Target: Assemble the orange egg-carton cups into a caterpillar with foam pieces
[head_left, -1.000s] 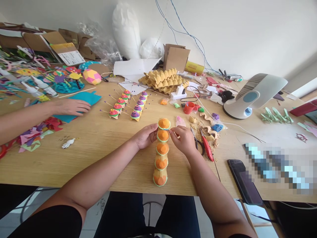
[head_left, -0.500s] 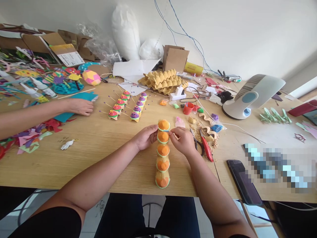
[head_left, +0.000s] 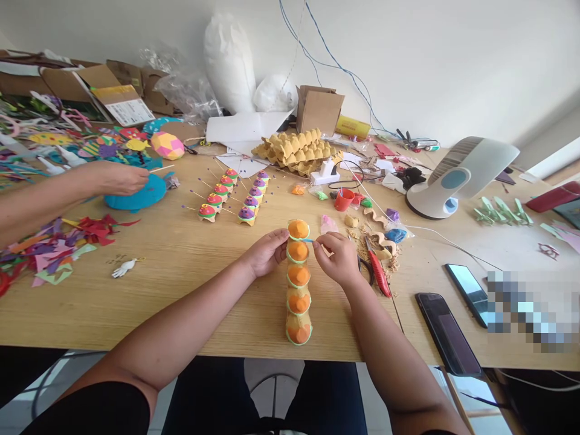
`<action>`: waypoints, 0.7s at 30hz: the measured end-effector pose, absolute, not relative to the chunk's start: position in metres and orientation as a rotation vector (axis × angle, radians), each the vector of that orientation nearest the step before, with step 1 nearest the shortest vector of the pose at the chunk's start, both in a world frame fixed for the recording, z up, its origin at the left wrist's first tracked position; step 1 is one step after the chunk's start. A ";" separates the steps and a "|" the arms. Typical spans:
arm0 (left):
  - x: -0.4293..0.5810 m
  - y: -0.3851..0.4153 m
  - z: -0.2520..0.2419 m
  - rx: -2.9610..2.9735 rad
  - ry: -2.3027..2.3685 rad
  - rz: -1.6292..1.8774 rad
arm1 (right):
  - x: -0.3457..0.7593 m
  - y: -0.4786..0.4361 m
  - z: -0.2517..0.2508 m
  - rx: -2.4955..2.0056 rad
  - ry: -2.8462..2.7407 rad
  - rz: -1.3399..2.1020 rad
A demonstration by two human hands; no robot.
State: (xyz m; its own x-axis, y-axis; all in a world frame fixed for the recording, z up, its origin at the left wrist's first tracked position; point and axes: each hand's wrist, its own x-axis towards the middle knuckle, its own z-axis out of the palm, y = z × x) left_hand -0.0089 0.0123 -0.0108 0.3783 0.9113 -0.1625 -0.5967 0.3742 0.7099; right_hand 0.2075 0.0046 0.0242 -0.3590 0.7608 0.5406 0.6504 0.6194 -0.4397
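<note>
A strip cut from an egg carton (head_left: 292, 291) stands lengthwise before me, its several humps capped in orange and edged in light green, apparently clay. My left hand (head_left: 267, 252) grips the side of its far end, thumb by the first hump. A thin blue strand (head_left: 307, 240) lies across the gap between the first two humps. Its right end is pinched between the thumb and fingers of my right hand (head_left: 336, 258). Right of that hand are a red-handled cutter (head_left: 379, 272) and black-handled scissors (head_left: 365, 270), partly hidden.
Another person's hand (head_left: 120, 179) is over a blue paper shape (head_left: 136, 196) at left. Two decorated carton strips (head_left: 217, 196) stand beyond my left hand. Egg trays (head_left: 296, 148), a red cup (head_left: 344, 199), a white fan (head_left: 453, 178) and phones (head_left: 448, 332) lie around.
My right hand has shifted slightly right, and more of the blue strand shows. My left hand stays on the carton strip. The other person's hand has moved left, uncovering the blue paper shape.
</note>
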 end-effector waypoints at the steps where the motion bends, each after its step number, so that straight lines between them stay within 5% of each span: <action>1: -0.009 0.012 -0.010 0.614 0.601 1.041 | 0.207 0.005 0.024 -1.101 -2.117 0.185; 15: -0.006 0.011 -0.010 0.583 0.578 1.032 | 0.204 0.008 0.020 -1.128 -2.134 0.213; 21: -0.005 0.011 -0.011 0.571 0.617 1.025 | 0.202 0.006 0.013 -1.070 -1.888 0.487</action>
State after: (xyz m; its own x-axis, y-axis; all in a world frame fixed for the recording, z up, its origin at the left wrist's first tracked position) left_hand -0.0051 0.0111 -0.0108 0.3834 0.9018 -0.1995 -0.5985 0.4071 0.6900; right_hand 0.2018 0.0058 0.0132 -0.2359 0.8305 0.5047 0.4831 0.5508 -0.6806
